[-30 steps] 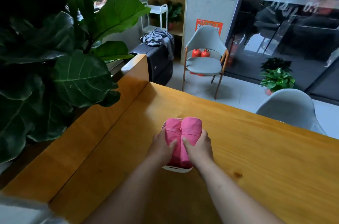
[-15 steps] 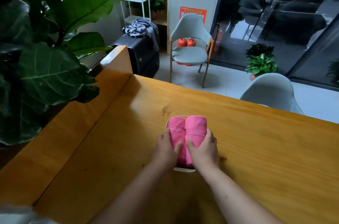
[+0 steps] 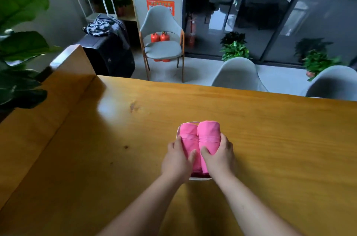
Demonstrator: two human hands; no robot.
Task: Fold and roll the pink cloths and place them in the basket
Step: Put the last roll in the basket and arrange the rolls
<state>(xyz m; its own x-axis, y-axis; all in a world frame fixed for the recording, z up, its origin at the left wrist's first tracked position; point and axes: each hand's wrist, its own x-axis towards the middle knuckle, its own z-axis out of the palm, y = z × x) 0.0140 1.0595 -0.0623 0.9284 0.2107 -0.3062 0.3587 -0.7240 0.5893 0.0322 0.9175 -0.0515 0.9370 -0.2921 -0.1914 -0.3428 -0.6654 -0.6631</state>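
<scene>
My hands cover most of the basket [image 3: 200, 178]; I see only slivers of its rim. Two pink rolls lie in it side by side, long axes running away from me. My left hand [image 3: 176, 160] clasps the left roll [image 3: 188, 139], my right hand [image 3: 217, 156] clasps the right roll [image 3: 209, 133], perhaps the rim too.

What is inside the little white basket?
Two rolled pink cloths lie side by side in the basket. The left hand and right hand cover their near ends; the bottom is hidden.
</scene>
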